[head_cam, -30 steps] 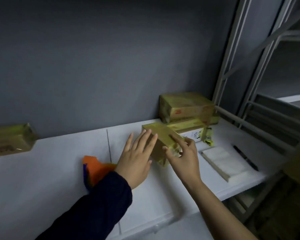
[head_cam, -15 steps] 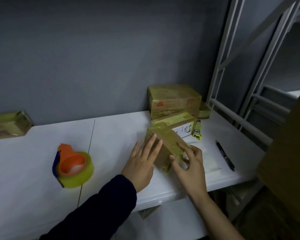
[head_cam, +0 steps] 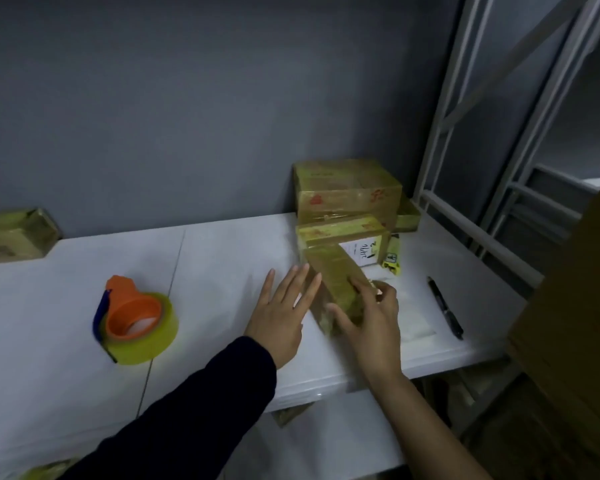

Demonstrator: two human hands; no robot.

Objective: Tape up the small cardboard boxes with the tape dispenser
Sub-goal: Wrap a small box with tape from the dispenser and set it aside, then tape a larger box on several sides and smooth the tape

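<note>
Plainly, the small brown cardboard box (head_cam: 336, 277), glossy under yellowish tape, is being steadied rather than taped. It lies tilted on the white surface (head_cam: 222, 258) between both hands. The left hand (head_cam: 279, 315) is released, its straight, spread fingers laid against the box's left side, probably to stop it sliding. The right hand (head_cam: 369, 318) grasps the near end, thumb on one side and curled fingers over the top. This looks like a hold for turning the box or pressing tape down, though which cannot be told. The orange-and-blue tape dispenser (head_cam: 136, 323), with its roll of clear yellowish tape, rests well apart to the left and is touched by neither hand, so one hand would have to let go before more tape goes on.

Just behind the box stands a stack of larger taped cardboard boxes (head_cam: 347, 194), the lower one bearing a white handwritten label (head_cam: 364, 252). The stack crowds the box's far end and leaves little room to swing it that way. A small yellow object (head_cam: 392, 261) sits beside the stack. A black pen (head_cam: 445, 308) and a flat white pad (head_cam: 414, 325) lie to the right. Another taped cardboard box (head_cam: 11, 237) sits at the far left, and a white metal rack (head_cam: 461, 140) stands on the right.
</note>
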